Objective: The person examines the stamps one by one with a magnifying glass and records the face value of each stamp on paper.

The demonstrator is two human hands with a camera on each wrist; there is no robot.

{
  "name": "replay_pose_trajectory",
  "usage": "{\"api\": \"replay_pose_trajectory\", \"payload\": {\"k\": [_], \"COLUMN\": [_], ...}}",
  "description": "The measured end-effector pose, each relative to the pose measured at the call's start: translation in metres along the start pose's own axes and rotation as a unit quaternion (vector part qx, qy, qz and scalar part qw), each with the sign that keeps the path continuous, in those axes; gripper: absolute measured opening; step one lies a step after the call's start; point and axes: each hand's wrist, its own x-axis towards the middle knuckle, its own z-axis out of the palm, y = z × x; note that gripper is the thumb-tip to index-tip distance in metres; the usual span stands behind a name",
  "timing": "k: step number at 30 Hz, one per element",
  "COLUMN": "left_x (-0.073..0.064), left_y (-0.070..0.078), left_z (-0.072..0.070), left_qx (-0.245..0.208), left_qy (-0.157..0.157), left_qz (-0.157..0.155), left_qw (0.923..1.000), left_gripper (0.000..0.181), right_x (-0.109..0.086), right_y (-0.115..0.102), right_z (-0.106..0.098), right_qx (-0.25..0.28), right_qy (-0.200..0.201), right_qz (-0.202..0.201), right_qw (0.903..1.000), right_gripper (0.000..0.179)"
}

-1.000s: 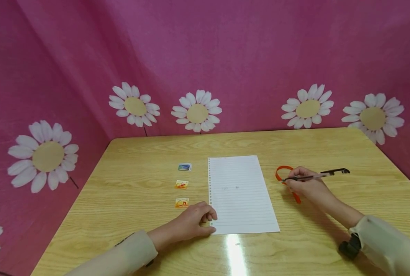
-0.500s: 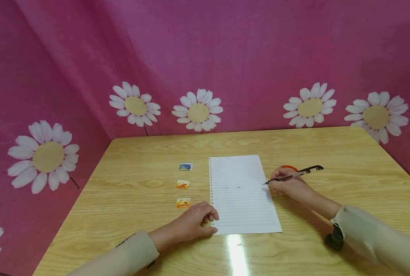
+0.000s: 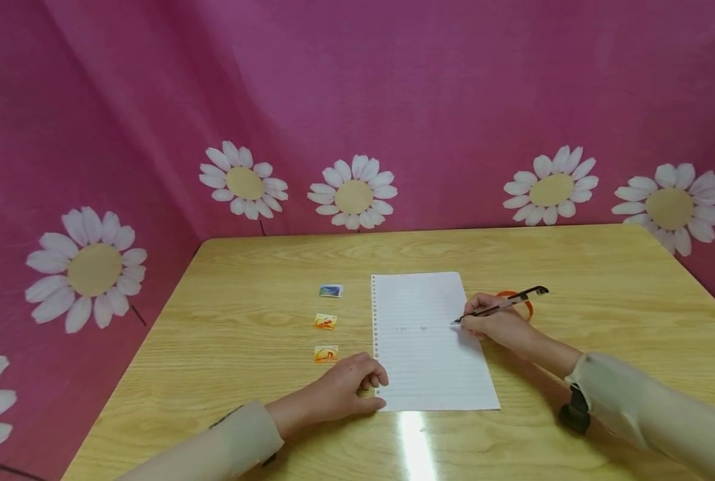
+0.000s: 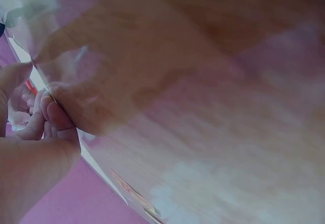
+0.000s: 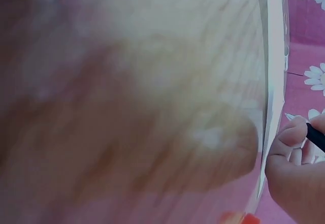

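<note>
My right hand [image 3: 496, 327] pinches a pen [image 3: 502, 306] with a black clip end. The pen slants, its tip over the right part of a lined sheet of paper [image 3: 432, 374]; in the right wrist view the dark pen [image 5: 316, 136] shows between thumb and fingers. My left hand [image 3: 345, 386] rests at the sheet's lower left edge, thumb near the corner and fingers loosely bent. Faint handwritten figures [image 3: 401, 329] stand across the sheet's middle. Left of the sheet, three small stamps lie in a column: a blue one [image 3: 331, 290] and two yellow ones, a middle stamp [image 3: 325, 322] and a near stamp [image 3: 326, 354].
An orange-red looped band [image 3: 528, 308] lies on the wooden table [image 3: 261, 294] behind my right hand, partly hidden by it. A pink curtain [image 3: 454, 100] with white daisies hangs along the table's back and left sides.
My right hand has moved left with the pen, from over the orange-red band to the sheet's right part. The left hand has stayed at the sheet's edge. The head view has shifted slightly.
</note>
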Motion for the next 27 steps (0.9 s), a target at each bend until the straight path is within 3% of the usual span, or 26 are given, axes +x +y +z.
{"api": "replay_pose_trajectory", "payload": {"k": [27], "left_x": [0.0003], "left_y": [-0.0010], "left_z": [0.0014], "left_qx": [0.022], "left_qy": [0.006], "left_qz": [0.000], "left_qw": [0.9997], "left_gripper": [0.022], "right_x": [0.0067], "right_y": [0.0036], "right_z": [0.0090], "right_qx": [-0.055], "right_qy": [0.008], "right_qz": [-0.032], "right_qw": [0.9979], "right_gripper": [0.017]}}
